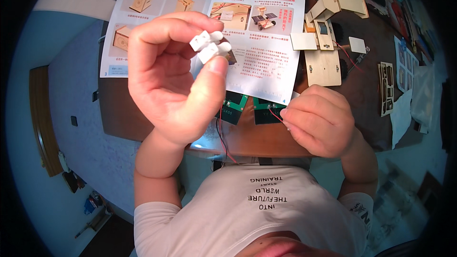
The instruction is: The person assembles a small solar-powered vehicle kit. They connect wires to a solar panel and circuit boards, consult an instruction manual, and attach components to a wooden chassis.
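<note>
My left hand (pixel 175 78) is raised over the instruction booklet (pixel 264 75). Its thumb and fingers pinch a white plastic two-way wire connector (pixel 210 46) with two rounded levers. Low at the table's front, my right hand (pixel 317 121) has its fingertips closed on a thin red wire (pixel 276 115). That wire runs from a dark green circuit board (pixel 262 116) partly under the booklet. A second such board (pixel 234 114) lies to its left, with red and black wires (pixel 222 135) hanging over the table edge.
A plywood model car (pixel 323 73) with dark wheels stands at the right, a white square pad (pixel 303 41) on it. Beside it are another white pad (pixel 357 45) and a screwdriver (pixel 360 59). Farther right lie a cut-out plywood sheet (pixel 386 89) and a clear plastic bag (pixel 425 96).
</note>
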A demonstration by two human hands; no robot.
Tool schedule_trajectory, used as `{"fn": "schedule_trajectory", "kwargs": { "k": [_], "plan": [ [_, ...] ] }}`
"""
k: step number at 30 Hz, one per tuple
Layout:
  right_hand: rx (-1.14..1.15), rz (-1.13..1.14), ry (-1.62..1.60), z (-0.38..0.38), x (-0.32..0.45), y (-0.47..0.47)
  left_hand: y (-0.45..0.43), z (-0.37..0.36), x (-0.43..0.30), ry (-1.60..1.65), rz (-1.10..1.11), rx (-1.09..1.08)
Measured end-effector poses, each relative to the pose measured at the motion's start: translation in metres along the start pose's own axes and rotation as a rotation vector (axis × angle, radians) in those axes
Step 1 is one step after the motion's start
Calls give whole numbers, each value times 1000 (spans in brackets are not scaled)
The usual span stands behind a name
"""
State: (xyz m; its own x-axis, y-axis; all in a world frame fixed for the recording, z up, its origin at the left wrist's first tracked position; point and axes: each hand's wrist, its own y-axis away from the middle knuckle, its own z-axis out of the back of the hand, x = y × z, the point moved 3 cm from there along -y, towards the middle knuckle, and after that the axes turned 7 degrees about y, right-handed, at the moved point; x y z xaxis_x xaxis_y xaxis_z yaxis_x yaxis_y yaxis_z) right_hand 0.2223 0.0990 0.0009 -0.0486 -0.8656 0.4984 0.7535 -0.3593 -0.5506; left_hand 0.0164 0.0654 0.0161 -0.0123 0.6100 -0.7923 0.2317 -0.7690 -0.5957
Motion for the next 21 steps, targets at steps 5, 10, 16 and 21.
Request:
{"fn": "schedule_trajectory", "kwargs": {
  "k": [5, 10, 16, 21],
  "plan": [
    [-7, 14, 10, 0, -4, 2, 2, -2, -1, 20, 97, -26],
    [-4, -2, 8, 2, -3, 0, 1, -2, -4, 21, 120, -56],
    [14, -14, 7, 2, -5, 1, 2, -3, -4, 25, 143, -69],
    [11, -21, 18, 2, -6, 2, 1, -3, -4, 31, 140, -73]
  ]
}}
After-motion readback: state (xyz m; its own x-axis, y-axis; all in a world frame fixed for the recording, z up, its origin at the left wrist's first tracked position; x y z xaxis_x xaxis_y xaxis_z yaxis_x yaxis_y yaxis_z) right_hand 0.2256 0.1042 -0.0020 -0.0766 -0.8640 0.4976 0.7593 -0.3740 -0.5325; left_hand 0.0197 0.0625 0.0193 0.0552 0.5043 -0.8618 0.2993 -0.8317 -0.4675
